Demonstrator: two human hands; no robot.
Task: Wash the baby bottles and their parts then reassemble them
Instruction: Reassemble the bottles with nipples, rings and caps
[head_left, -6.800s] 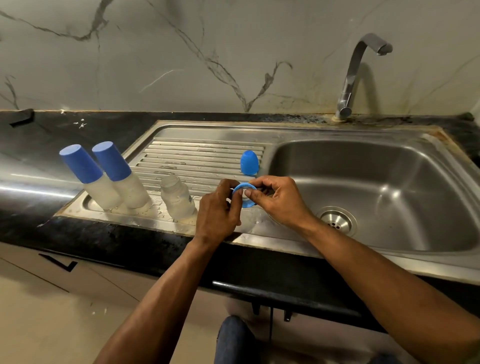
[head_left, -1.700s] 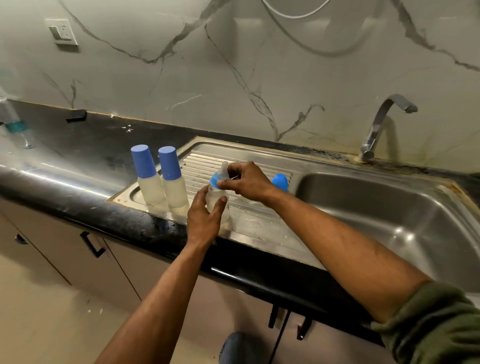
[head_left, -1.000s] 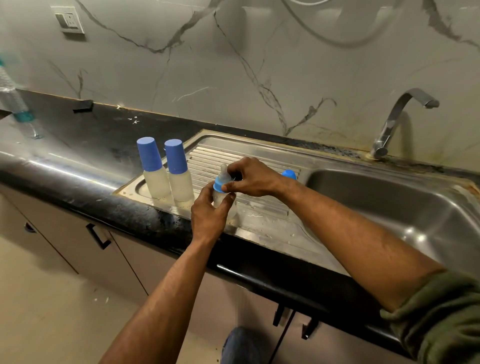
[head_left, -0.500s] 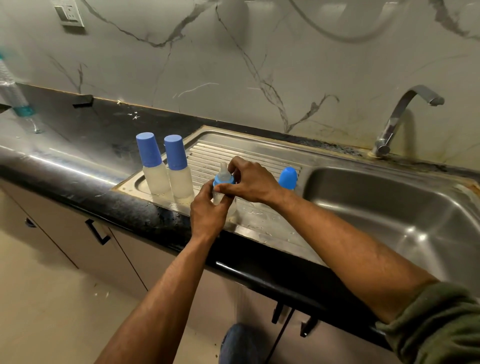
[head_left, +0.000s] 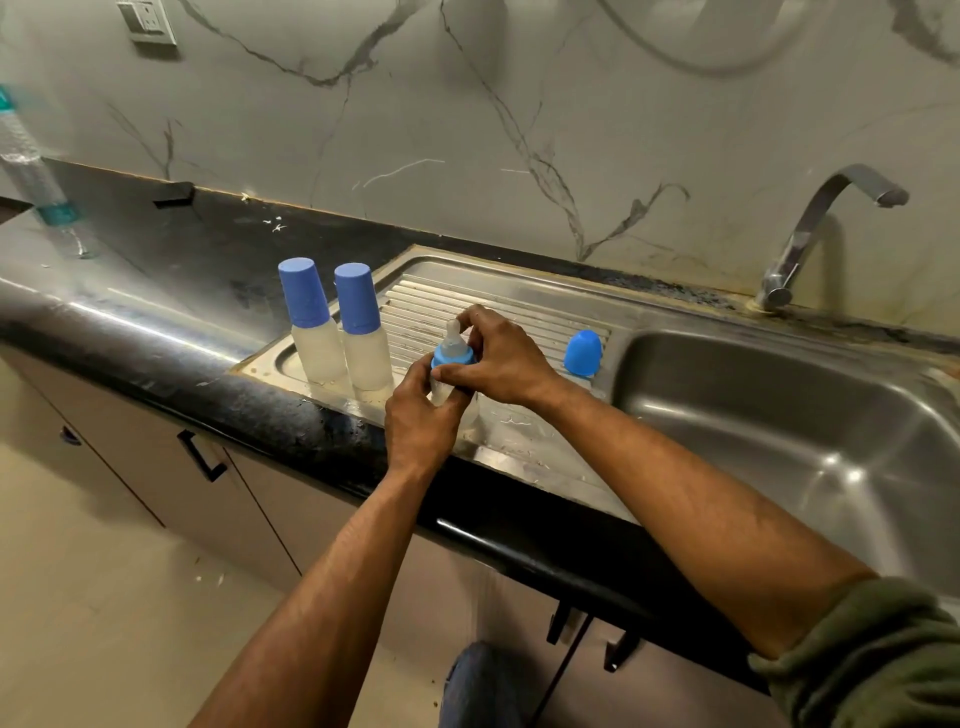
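A small translucent baby bottle (head_left: 442, 391) stands on the steel drainboard (head_left: 519, 322). My left hand (head_left: 421, 421) grips its body from the near side. My right hand (head_left: 498, 358) pinches the blue collar ring (head_left: 451, 357) on its neck, and the clear teat sticks up above the ring. Two capped bottles, one (head_left: 311, 322) beside the other (head_left: 363, 327), stand upright at the drainboard's left end with blue caps on. A loose blue dome cap (head_left: 583, 353) sits at the drainboard's right end, next to the basin.
The sink basin (head_left: 779, 415) lies to the right, with a chrome tap (head_left: 821, 228) behind it. A black countertop (head_left: 156, 291) runs left to a clear plastic water bottle (head_left: 36, 182). Cabinet doors with dark handles sit below the counter.
Earlier both hands held the blue ring alone above the sink edge. Now the ring with its teat sits on the small bottle. Over the last second the hands have barely shifted on it.
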